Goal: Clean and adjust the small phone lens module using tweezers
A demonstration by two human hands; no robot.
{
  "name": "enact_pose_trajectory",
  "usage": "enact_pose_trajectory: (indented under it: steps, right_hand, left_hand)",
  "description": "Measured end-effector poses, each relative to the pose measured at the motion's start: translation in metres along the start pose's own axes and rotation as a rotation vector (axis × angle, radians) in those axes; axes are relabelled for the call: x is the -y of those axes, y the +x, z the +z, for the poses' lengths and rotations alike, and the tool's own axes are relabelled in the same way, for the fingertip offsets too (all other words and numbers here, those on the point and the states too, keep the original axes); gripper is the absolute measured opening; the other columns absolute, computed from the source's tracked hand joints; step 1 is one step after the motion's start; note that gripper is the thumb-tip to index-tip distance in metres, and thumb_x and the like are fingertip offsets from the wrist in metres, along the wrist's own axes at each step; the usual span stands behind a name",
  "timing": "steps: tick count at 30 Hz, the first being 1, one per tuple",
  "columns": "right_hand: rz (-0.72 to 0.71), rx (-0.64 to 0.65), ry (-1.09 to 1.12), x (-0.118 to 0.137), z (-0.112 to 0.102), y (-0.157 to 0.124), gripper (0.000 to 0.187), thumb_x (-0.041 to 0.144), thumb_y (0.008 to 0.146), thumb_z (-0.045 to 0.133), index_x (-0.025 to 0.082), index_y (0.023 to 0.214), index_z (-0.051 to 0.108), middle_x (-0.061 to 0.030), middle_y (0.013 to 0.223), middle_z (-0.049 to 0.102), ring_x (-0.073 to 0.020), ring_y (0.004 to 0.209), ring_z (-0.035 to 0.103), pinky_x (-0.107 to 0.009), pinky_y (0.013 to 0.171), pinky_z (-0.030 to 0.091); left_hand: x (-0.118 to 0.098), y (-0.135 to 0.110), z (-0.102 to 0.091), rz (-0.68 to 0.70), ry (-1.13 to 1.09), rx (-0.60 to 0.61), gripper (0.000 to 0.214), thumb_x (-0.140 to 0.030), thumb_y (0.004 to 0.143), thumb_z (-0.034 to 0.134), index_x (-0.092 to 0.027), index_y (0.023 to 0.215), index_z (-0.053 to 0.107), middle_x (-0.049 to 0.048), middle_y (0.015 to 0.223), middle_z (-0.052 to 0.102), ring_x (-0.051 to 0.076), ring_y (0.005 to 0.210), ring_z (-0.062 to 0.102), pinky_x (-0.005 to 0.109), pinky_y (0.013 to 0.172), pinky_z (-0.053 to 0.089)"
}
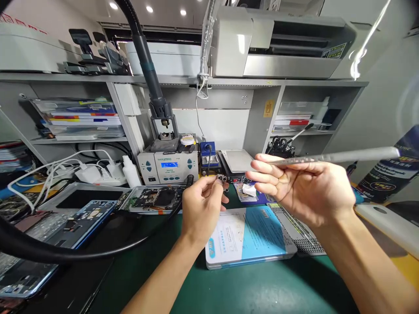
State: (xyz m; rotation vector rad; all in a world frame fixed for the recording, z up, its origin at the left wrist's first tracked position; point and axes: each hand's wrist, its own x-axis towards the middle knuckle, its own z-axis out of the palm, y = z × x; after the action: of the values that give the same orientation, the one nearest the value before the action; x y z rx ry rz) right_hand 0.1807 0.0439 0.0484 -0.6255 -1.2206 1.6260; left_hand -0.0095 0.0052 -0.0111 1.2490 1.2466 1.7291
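My left hand is closed, with thumb and fingers pinching a small dark and metallic electronic part; its exact kind is too small to tell. To the right, my right hand is turned palm up, fingers stretched out toward the left. A slim grey pen-shaped tool lies along its upper side, held by the thumb side; its thick rounded end points right and its thin end lies near the fingertips. Below and between both hands, a flat white and blue box rests on the green mat.
Behind my left hand stands a hot air station, its black hose looping across the left side. Phone parts and a tray with a circuit board lie left. A perforated metal plate and a dark can are right.
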Motion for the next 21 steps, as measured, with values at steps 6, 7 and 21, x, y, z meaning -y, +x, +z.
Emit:
enact_pose_trajectory:
  steps: [6,7,21]
  right_hand:
    - [0.069,0.066,-0.072,-0.01,0.003,-0.001,0.021,0.031,0.085,0.064,0.021,0.099,0.077,-0.0089,0.118,0.075,-0.0288,0.111,0.07,-0.041,0.091,0.06]
    - [0.076,0.037,-0.103,-0.014,0.002,-0.001,0.023,0.038,0.089,0.065,0.02,0.098,0.076,-0.0102,0.109,0.077,-0.0278,0.1,0.074,-0.039,0.083,0.062]
    - [-0.143,-0.075,-0.507,-0.062,-0.039,-0.018,0.023,0.047,0.09,0.069,0.026,0.095,0.061,-0.0011,0.073,0.069,-0.0166,0.053,0.06,-0.028,0.045,0.045]
  left_hand:
    - [0.005,0.0,0.004,-0.118,0.005,0.081,0.02,-0.029,0.087,0.062,-0.013,0.09,0.074,0.0061,0.084,0.075,0.013,0.056,0.065,0.02,0.043,0.053]
    - [0.006,-0.002,0.005,-0.147,0.02,0.12,0.02,-0.029,0.086,0.062,-0.013,0.088,0.074,0.0054,0.08,0.074,0.013,0.054,0.064,0.02,0.042,0.052]
    - [0.019,-0.016,0.004,0.065,0.433,0.415,0.017,-0.03,0.087,0.065,-0.02,0.085,0.079,0.0009,0.067,0.065,0.013,0.052,0.048,0.024,0.047,0.034]
